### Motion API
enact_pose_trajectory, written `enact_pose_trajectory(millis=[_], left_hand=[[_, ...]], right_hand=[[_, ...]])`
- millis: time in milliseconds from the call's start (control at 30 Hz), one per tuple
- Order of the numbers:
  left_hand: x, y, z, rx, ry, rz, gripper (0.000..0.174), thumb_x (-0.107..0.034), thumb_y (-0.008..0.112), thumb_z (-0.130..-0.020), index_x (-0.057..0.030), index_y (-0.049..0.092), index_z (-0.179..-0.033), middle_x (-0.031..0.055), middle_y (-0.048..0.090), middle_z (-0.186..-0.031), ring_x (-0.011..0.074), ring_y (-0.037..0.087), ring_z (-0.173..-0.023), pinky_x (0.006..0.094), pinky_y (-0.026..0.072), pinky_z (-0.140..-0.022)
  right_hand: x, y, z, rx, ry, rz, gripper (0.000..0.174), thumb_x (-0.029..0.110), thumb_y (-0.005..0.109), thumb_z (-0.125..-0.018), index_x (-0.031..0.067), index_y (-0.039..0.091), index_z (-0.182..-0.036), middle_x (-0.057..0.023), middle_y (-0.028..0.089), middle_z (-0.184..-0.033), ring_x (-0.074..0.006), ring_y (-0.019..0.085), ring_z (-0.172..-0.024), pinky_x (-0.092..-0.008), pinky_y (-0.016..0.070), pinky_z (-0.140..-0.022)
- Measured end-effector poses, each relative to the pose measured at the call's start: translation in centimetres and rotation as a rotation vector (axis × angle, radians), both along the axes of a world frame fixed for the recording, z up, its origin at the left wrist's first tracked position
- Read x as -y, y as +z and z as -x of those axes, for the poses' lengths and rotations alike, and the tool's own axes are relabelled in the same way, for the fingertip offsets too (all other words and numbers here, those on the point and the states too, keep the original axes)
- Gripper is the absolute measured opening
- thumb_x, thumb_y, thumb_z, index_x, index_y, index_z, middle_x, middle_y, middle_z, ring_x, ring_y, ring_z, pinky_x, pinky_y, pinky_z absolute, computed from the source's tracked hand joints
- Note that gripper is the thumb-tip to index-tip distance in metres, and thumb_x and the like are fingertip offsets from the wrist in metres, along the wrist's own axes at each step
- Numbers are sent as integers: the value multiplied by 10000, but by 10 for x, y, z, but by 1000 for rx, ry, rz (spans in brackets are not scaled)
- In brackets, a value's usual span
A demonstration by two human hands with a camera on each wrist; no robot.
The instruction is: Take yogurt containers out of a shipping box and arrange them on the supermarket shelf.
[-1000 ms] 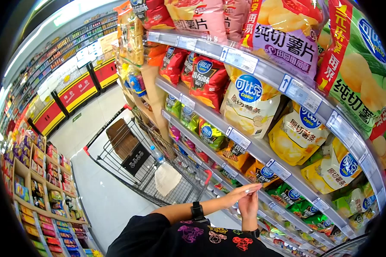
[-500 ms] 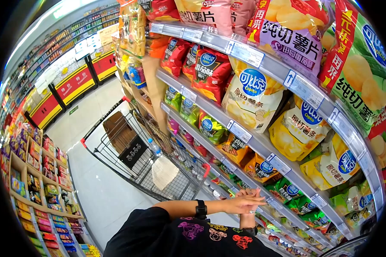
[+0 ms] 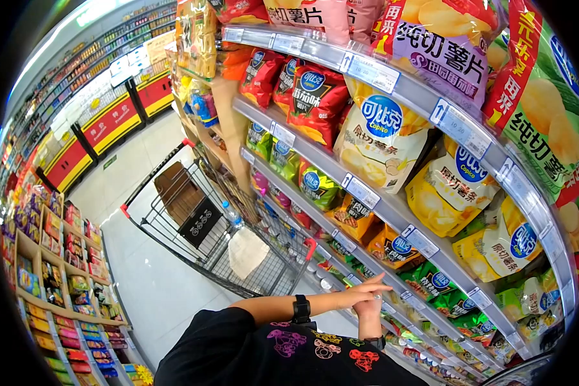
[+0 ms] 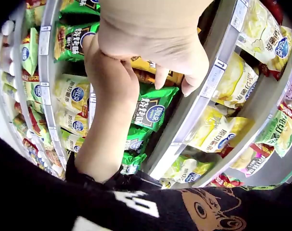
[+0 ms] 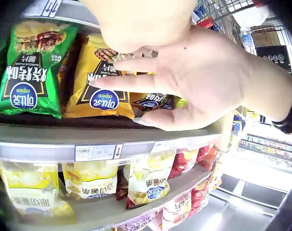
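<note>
My left hand [image 3: 357, 296] reaches across in front of the chip shelves, its fingers stretched out. Against it, my right hand [image 3: 368, 307] comes up from below, and the two overlap at the fingers. In the right wrist view the palm and spread fingers of the left hand [image 5: 199, 82] show, with no thing in them. Close above it, the right hand [image 5: 143, 21] hides part of the left fingers; its own fingers are mostly out of sight. Behind the hands are yellow chip bags [image 5: 100, 79] and a green chip bag [image 5: 35, 70], upright on a shelf.
A shopping cart [image 3: 196, 254] stands at the left with a water bottle [image 3: 232, 215], a pale cloth-like item [image 3: 249, 253] and a brown box [image 3: 177, 190]. Shelves [image 3: 386, 196] of chip bags curve along the right. Snack racks [image 3: 67, 296] line the aisle's far left.
My hands were pressed together with raised fingers, then crossed lower down; now the left fingers point forward over the right hand. The cart has shifted slightly left in the view.
</note>
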State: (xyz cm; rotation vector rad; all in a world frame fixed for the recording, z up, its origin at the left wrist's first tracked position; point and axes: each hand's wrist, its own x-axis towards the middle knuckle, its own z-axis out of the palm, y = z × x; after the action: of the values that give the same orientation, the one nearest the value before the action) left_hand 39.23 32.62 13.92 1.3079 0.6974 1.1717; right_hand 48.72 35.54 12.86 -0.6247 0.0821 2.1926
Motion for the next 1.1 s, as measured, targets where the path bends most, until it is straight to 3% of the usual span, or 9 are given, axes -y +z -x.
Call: enact_pose_trajectory(millis=[167, 200, 300, 500, 600, 800, 900, 1000, 1100], left_hand=[[-10, -13, 3, 284, 48, 182, 518, -158, 478, -812, -143, 400, -1324, 136, 33, -1470, 202, 122, -1342, 308, 127, -1051], [-7, -8, 6, 394, 41, 273, 512, -109, 483, -807, -107, 407, -1314, 133, 81, -1464, 181, 178, -1319, 306, 172, -1039], [-5, -8, 8, 78, 60, 90, 477, -76, 434, -818, -114, 438, -1293, 132, 195, -1443, 168, 272, -1282, 263, 241, -984], [-13, -18, 10, -137, -284, -79, 395, -219, 473, -845, -177, 507, -1237, 61, 381, -1366, 216, 218, -1306, 385, 149, -1023], [11, 45, 11, -727, -139, 100, 403, -133, 450, -835, -217, 522, -1223, 44, 360, -1381, 207, 195, -1319, 429, 96, -1039], [16, 31, 7, -752, -220, 83, 439, -145, 462, -822, -275, 499, -1240, -5, 297, -1419, 229, 177, -1322, 440, 29, -1028], [0, -30, -2, -622, -304, -75, 503, -124, 456, -795, -259, 456, -1280, 49, 209, -1453, 254, 130, -1339, 449, 33, -1029], [2, -32, 3, -472, -73, -170, 596, -132, 463, -764, -219, 363, -1345, 121, 70, -1474, 262, 63, -1355, 425, 27, -1043], [0, -23, 6, -374, 141, -73, 670, -251, 488, -760, -323, 233, -1375, 103, 8, -1479, 247, 97, -1350, 471, 56, -1017]], right_hand=[[1, 6, 3, -46, -49, 238, 197, 204, 428, -892, 109, 573, -985, -13, 555, -823, -160, 501, -735, -324, 419, -765], [-12, -21, -1, -148, -50, 409, 225, 335, 423, -899, 232, 598, -996, 63, 584, -853, -135, 508, -783, -369, 415, -761], [0, -22, -4, -32, -12, 197, 223, 343, 423, -898, 230, 594, -985, 62, 577, -837, -135, 506, -771, -370, 415, -757], [15, -20, -15, 30, 17, 42, 221, 360, 423, -894, 226, 585, -964, 60, 564, -804, -135, 500, -748, -373, 415, -749], [17, -22, -18, 48, 25, 20, 222, 368, 423, -892, 224, 580, -954, 59, 557, -787, -135, 498, -737, -374, 416, -745], [17, -22, -16, 82, 39, -9, 226, 384, 423, -888, 220, 571, -933, 56, 544, -754, -135, 492, -714, -377, 416, -737], [14, -20, -12, 103, 44, -13, 229, 393, 422, -886, 218, 567, -922, 55, 537, -738, -135, 490, -702, -378, 417, -733], [9, -16, -4, 132, 54, -11, 233, 401, 422, -884, 216, 562, -912, 54, 531, -722, -135, 487, -691, -380, 417, -729], [-1, -13, 9, 184, 66, -12, 238, 409, 422, -883, 214, 558, -901, 53, 524, -705, -135, 484, -679, -381, 417, -725]])
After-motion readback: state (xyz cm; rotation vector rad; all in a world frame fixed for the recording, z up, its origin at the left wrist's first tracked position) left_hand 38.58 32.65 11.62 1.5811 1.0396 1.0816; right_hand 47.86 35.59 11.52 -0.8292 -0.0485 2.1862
